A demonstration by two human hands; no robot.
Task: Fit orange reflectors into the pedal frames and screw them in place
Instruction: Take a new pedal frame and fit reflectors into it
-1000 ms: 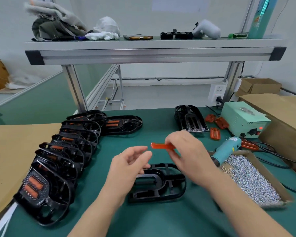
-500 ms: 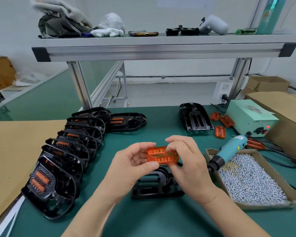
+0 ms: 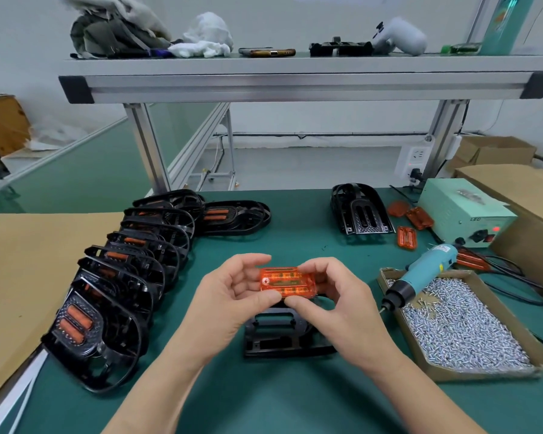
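Observation:
An orange reflector [image 3: 286, 282] is held flat between both hands above the green mat. My left hand [image 3: 232, 296] pinches its left end and my right hand [image 3: 336, 296] pinches its right end. Directly below them a black pedal frame [image 3: 275, 335] lies on the mat, partly hidden by my hands. Another empty black frame [image 3: 359, 214] stands at the back. Loose orange reflectors [image 3: 406, 237] lie beside it. A teal electric screwdriver [image 3: 420, 272] rests on the edge of a cardboard tray of screws [image 3: 461, 327].
A row of black pedals with orange reflectors fitted [image 3: 116, 277] leans along the left side. A mint-green power box [image 3: 464, 211] with cables sits at the right rear, next to cardboard boxes [image 3: 521, 195]. An aluminium shelf [image 3: 295, 83] spans overhead.
The reflector was held edge-on by my right hand alone; my left hand joined it, and the piece now lies flat, face up, between both hands. The camera view shifted slightly.

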